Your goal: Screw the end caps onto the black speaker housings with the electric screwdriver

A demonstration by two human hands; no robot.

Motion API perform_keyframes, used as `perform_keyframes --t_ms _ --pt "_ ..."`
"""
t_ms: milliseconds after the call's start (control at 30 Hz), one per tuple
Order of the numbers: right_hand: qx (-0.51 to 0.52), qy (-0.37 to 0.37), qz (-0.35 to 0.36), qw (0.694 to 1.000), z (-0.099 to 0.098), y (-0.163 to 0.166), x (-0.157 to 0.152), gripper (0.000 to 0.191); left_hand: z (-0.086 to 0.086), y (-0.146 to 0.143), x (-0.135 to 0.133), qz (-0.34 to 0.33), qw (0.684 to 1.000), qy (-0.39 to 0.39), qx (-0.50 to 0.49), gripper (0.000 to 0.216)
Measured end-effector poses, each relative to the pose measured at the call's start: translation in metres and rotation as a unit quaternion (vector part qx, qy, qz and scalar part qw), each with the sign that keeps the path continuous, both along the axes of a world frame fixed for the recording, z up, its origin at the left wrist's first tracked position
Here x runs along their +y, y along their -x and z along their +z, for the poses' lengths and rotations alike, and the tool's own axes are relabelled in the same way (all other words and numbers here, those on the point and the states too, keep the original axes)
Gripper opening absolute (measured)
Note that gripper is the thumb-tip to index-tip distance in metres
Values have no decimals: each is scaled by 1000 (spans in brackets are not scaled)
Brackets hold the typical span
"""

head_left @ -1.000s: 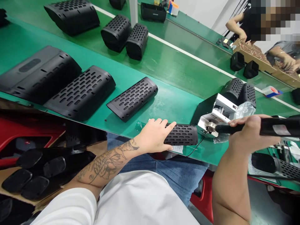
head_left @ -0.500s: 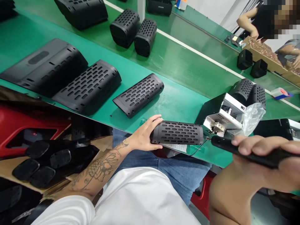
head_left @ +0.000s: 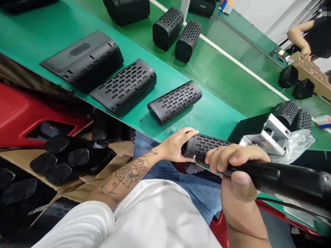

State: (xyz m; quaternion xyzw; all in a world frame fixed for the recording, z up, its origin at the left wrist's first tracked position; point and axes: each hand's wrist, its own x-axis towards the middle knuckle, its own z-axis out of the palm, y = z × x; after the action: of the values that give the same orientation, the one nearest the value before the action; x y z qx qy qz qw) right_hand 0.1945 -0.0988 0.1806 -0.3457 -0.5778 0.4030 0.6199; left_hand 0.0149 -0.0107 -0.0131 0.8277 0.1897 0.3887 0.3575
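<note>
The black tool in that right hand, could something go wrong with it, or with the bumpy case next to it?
Maybe! The black tool in the right hand is very close to the left hand, so a slip might poke it; I can't clearly see the tip. And the slotted black case lies by the near edge of the green table, so it could slide off if let go.

Right grip (head_left: 236, 162) and black tool (head_left: 289, 179) have moved — from silver machine (head_left: 271, 143) to slotted housing (head_left: 204, 143).

Housing (head_left: 204, 144) at bench (head_left: 219, 120) edge; machine (head_left: 275, 137) right, three other housings (head_left: 126, 84) left.
</note>
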Motion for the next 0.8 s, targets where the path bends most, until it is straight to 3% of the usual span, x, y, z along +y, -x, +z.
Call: perform_keyframes --t_ms 233,567,800 --pt "8 -43 -14 999 -7 19 1 17 -1 -2 -2 5 1000 11 -3 129" --pt "3 -90 83 992 -16 11 15 18 -1 -4 -2 4 1000 14 8 129" --pt "-16 -70 123 990 -15 5 15 13 1 -6 -3 2 999 32 17 127"
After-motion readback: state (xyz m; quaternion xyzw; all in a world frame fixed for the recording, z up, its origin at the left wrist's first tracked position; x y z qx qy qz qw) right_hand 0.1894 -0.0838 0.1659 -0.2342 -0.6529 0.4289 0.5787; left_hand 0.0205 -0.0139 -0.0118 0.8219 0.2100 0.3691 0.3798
